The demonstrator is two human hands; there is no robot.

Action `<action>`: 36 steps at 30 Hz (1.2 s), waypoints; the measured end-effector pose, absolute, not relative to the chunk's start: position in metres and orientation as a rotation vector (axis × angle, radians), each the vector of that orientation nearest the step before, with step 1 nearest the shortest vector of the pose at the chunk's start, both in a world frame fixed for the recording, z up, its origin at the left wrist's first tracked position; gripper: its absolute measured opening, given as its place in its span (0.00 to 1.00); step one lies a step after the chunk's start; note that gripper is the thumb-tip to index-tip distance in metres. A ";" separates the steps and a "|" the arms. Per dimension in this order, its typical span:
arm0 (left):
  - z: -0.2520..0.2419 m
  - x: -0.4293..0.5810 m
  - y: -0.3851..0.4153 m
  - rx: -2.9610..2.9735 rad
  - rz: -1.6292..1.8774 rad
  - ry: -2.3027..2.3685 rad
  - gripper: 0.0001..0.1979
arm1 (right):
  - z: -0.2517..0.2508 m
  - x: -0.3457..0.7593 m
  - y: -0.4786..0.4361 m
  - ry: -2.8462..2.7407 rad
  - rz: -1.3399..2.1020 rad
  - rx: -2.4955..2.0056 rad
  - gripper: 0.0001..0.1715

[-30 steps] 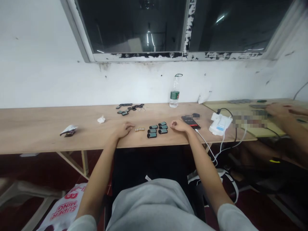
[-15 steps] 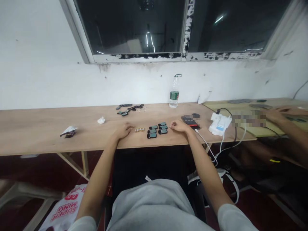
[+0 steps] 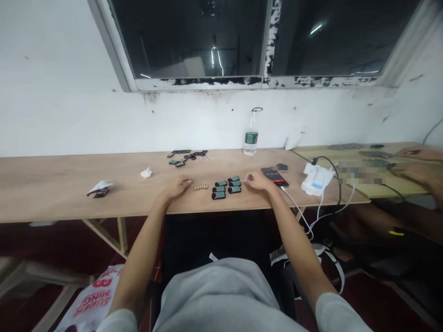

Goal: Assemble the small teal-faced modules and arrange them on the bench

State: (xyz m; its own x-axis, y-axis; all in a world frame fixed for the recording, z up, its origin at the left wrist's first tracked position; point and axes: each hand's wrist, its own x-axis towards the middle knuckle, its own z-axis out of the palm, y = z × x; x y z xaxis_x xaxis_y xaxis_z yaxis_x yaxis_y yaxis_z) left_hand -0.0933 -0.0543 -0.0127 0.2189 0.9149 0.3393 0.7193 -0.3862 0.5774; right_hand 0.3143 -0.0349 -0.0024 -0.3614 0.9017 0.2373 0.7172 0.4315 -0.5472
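Left hand [image 3: 178, 186]: palm down just above the wooden tabletop [image 3: 62, 198], empty; fingers together and lightly curled, tips just beside the brass cylinders.
Right hand [image 3: 258, 181]: empty, palm down; fingers loosely curled together, tips just beside the devices.
Between the hands: a short row of small brass cylinders [image 3: 201, 186], lying side by side.
Beside the cylinders: six small black devices [image 3: 218, 195] with teal screens, in two columns of three, nearer the right hand.
Right of the right hand: a black smartphone [image 3: 274, 176], screen lit, and a white cable [image 3: 294, 203] running over the table edge.
Farther right: a white charging hub [image 3: 316, 180].
Left side of the table: a crumpled tissue [image 3: 146, 173] and a torn sachet [image 3: 99, 188].
Far edge: a cluster of small dark parts [image 3: 187, 156]; a water bottle [image 3: 251, 138] with a green label.
Far right: a co-worker's hands [image 3: 415, 171] over a pale yellow board [image 3: 404, 189]; finger state impossible to tell.
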 end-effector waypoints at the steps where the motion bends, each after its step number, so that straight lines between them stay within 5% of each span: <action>1: -0.009 -0.091 -0.058 2.159 0.930 1.520 0.26 | 0.000 0.312 -0.039 -2.179 0.442 -1.388 0.07; 9: 0.008 -0.073 -0.069 2.144 0.682 1.506 0.28 | 0.017 0.286 -0.069 -2.188 0.312 -1.614 0.23; 19: 0.012 -0.064 -0.073 2.189 0.673 1.496 0.20 | 0.013 0.278 -0.065 -2.254 0.434 -1.552 0.14; 36: 0.018 -0.065 -0.075 2.318 0.809 1.453 0.23 | 0.010 0.285 -0.056 -2.217 0.642 -1.453 0.18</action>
State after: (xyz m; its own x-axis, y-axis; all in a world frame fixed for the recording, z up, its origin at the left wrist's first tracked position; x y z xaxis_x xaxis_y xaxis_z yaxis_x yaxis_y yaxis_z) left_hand -0.0647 -0.0749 0.0184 0.3344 0.8913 0.3063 0.7297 -0.4506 0.5143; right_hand 0.2851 -0.0560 0.0097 -0.3720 0.9241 0.0872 0.7345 0.3505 -0.5811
